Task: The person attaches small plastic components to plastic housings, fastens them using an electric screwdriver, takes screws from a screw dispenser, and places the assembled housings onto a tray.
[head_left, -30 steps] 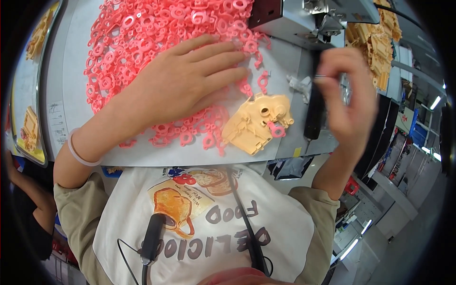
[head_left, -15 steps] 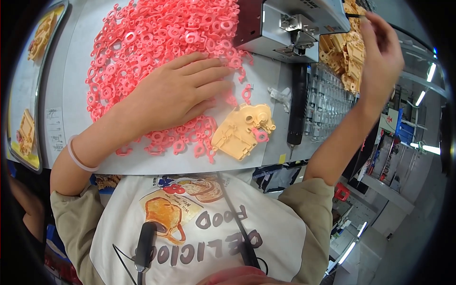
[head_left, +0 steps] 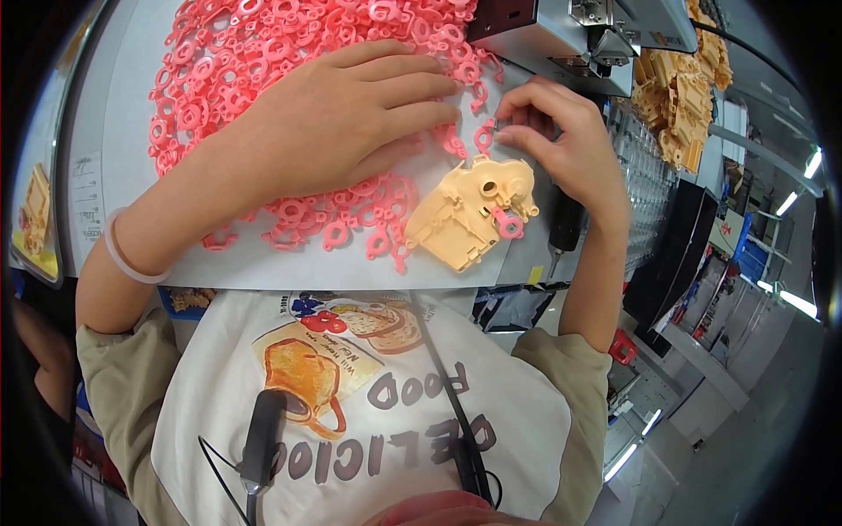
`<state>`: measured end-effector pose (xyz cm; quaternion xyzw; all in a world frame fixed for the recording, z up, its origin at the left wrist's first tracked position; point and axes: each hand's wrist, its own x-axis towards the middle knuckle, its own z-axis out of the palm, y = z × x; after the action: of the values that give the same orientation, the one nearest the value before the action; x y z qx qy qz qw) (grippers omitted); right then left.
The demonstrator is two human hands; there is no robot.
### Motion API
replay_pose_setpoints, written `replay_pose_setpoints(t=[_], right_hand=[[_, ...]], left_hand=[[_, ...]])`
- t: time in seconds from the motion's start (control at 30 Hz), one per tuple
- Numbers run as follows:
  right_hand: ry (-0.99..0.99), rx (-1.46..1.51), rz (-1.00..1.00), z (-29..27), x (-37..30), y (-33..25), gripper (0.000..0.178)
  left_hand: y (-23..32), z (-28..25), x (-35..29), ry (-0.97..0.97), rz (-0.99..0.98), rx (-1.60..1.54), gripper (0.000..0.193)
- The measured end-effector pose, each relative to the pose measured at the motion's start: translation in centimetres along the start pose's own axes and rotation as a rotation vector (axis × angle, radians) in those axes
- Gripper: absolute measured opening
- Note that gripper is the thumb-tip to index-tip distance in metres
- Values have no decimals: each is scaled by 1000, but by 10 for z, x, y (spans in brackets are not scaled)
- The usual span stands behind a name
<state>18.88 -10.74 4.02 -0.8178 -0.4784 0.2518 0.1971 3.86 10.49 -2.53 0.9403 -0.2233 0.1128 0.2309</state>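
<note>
My left hand (head_left: 351,123) lies palm down over the near right part of a heap of small pink plastic ring pieces (head_left: 237,66), fingers stretched out. My right hand (head_left: 566,136) is bent in a pinch, thumb and forefinger at the right side of one pink ring piece (head_left: 483,138) with a small pin-like bit. How firmly the fingertips hold it is hard to see. Just below lies a beige molded plastic housing (head_left: 452,223), flat on the table, with another pink ring piece (head_left: 510,227) on its right side.
A metal boxy machine (head_left: 544,39) stands at the back right, with beige housings (head_left: 675,105) piled beyond it. Behind my right wrist is a black powered screwdriver (head_left: 566,223), near clear plastic trays (head_left: 645,175). A yellow-lined tray (head_left: 58,219) with beige parts sits far left.
My right hand has come from beside the beige pile at the upper right to the pink ring piece above the housing. My left hand stays on the heap; the whole view has shifted slightly.
</note>
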Motion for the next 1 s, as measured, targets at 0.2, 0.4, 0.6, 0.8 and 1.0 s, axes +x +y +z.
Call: replay_pose_setpoints(t=[0.2,0.4,0.6,0.8,1.0], right_hand=[[-20,-62,-26,5,1,10,16],[40,-174,-133,-9,-1,2,16],[982,49,-480,-104,-8,-33,10],[984,-477,-174,-121,43,-9,11],[1078,-71,-262,-88,1,-24,14]], left_hand=[[0,-1,1,-11,-3,-4,43],[0,-2,-1,-6,-17,-27,47],[2,-5,-1,-8,-19,-91,47],[3,-6,-3,-34,-26,-81,47],[0,-3,0,9,-8,-96,45]])
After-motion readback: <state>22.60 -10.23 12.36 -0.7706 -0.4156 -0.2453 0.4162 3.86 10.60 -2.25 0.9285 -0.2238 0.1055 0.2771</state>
